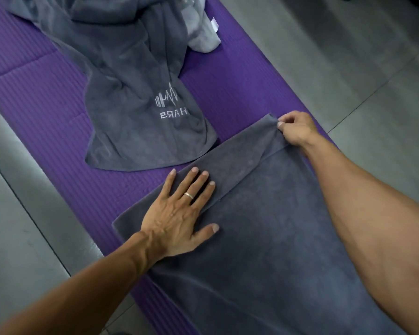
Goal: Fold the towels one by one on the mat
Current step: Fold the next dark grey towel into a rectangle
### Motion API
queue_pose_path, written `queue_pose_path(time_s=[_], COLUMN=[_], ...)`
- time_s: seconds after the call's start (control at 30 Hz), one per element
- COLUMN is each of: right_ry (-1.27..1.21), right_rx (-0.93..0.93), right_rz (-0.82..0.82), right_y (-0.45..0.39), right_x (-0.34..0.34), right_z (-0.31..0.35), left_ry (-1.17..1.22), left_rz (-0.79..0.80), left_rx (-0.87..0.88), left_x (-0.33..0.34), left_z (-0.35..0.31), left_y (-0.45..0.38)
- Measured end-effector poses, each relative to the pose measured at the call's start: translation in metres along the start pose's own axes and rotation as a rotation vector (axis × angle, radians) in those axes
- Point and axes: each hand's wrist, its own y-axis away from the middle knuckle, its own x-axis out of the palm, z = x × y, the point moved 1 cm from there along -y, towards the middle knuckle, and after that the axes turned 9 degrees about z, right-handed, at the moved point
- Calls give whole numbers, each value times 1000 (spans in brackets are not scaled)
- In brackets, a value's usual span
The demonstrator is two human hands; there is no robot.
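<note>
Towel [264,226], dark grey, lies flat on purple mat [34,97], far end turned back, fold just begun. Left hand [179,213] presses it with fingers spread; right hand [296,128] pinches far corner. Unfolded grey logo towel [140,122] and pale cloth [203,37] wait beyond, overlapping nothing.

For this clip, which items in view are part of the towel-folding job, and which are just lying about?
Part of the job:
- dark grey towel, pressed flat by the left hand, corner pinched by the right hand
- purple mat
- logo towel, unfolded
- light grey cloth, likely another towel

Lying about:
- nothing but the tiled floor
</note>
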Motion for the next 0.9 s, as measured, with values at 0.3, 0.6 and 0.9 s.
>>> queue_pose_path(time_s=[0.3,0.6,0.9], right_ry=[651,321,282], right_rx=[-473,-280,-170], right_rz=[66,-257,-107], right_y=[87,147,136], right_x=[71,64,28], right_z=[-25,-43,-97], left_ry=[-20,56,-25], left_rz=[-14,-130,-290], left_rx=[42,152,277], left_x=[-1,-20,-50], left_z=[-4,-33,-79], left_y=[-13,-64,-170])
